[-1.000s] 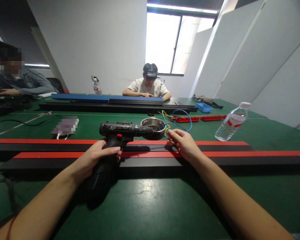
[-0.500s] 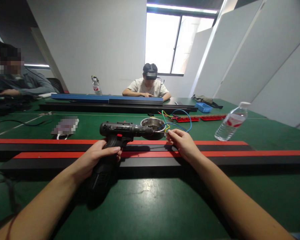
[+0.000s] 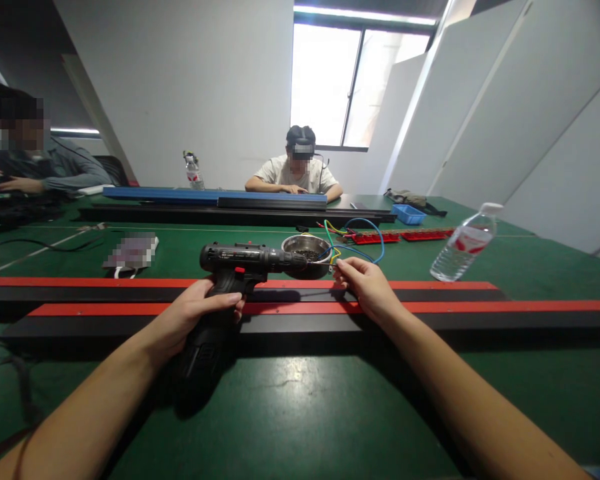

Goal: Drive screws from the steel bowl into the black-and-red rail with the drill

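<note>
A black cordless drill (image 3: 237,259) with a red switch lies level in my left hand (image 3: 195,310), whose fingers wrap its grip. Its chuck points right, and a thin bit (image 3: 321,265) runs from it to the fingertips of my right hand (image 3: 365,287). Those fingertips are pinched together at the bit's end; whatever small piece they hold there is too small to make out. Just behind the bit stands a metal bowl (image 3: 307,241) full of small dark pieces. Green, yellow and blue wires (image 3: 375,243) loop beside the bowl, behind my right hand.
Two long black bars with red tops (image 3: 130,310) cross the green table (image 3: 300,413) beneath my hands. A tilted water bottle (image 3: 464,243) is at the right. Behind are red strips (image 3: 375,237), a blue tray (image 3: 408,214) and blue and black profiles (image 3: 180,195). Two people sit beyond.
</note>
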`<state>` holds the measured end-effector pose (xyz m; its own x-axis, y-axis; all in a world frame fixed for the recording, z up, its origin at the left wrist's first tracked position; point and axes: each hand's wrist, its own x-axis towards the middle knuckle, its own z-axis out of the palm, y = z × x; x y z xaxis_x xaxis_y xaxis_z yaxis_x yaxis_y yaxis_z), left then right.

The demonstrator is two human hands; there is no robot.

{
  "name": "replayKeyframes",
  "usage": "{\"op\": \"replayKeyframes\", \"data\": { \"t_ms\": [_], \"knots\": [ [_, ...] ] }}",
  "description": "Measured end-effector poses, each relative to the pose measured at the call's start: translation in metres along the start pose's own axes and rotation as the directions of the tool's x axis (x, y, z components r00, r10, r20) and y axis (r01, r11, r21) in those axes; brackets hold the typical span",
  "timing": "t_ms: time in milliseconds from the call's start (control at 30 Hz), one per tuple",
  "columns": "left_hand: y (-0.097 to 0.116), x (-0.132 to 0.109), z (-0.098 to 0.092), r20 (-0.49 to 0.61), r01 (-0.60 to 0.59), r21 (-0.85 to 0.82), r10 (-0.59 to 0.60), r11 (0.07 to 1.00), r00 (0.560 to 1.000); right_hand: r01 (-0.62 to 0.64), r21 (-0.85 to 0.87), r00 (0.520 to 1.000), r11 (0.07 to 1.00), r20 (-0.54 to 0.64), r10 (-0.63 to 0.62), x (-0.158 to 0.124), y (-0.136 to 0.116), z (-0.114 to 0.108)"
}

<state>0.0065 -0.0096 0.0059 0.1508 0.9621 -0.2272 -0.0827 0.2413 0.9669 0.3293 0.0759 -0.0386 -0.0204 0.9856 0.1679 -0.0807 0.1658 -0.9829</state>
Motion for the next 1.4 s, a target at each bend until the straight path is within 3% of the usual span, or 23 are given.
{"op": "replayKeyframes", "data": {
  "t_ms": [1400],
  "knots": [
    [-0.0016, 0.0003, -0.0007, 0.004, -0.016, -0.002, 0.016, 1.0, 1.0, 0.021, -0.006, 0.999, 1.0, -0.03, -0.021, 0.0022, 0.0044, -0.0038]
  ]
}}
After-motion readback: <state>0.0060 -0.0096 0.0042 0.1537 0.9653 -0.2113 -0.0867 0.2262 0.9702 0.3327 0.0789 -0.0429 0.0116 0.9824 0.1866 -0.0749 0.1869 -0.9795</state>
